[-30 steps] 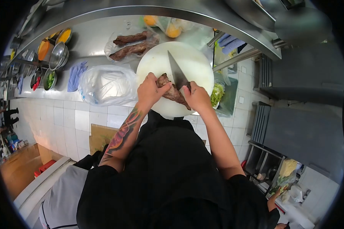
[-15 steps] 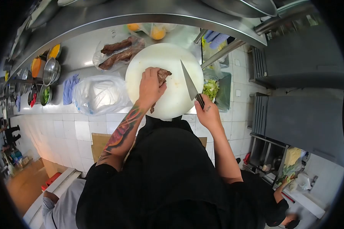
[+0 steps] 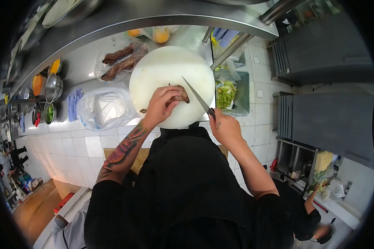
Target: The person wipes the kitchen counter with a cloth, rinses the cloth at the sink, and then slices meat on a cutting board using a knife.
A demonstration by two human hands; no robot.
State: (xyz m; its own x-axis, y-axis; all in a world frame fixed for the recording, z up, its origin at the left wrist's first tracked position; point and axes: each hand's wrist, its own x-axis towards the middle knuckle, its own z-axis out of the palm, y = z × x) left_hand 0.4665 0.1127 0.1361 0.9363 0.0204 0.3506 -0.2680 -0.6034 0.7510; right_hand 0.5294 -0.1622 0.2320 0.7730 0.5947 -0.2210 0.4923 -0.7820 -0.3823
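On the round white cutting board [image 3: 153, 66] lies a strip of browned meat [image 3: 181, 98], partly covered by my left hand [image 3: 157, 107]. The fingers of that hand curl over the meat and grip it, and one end of the strip pokes out at the board's lower left. My right hand [image 3: 226, 129] is closed round the black handle of a kitchen knife [image 3: 197, 94]. Its blade slants up and left over the board, the tip above the meat and apart from it.
Two more pieces of browned meat [image 3: 122, 65] lie on a plastic bag behind the board. A clear plastic bag [image 3: 106, 108], a blue cloth [image 3: 74, 103] and metal bowls [image 3: 53, 88] stand left. Lettuce [image 3: 225, 93] fills a bin at right. A steel shelf [image 3: 162, 21] overhangs the counter.
My left hand has turned the meat strip from upright toward level on the board. The knife has shifted left, nearer the meat, with my right hand still round its handle.
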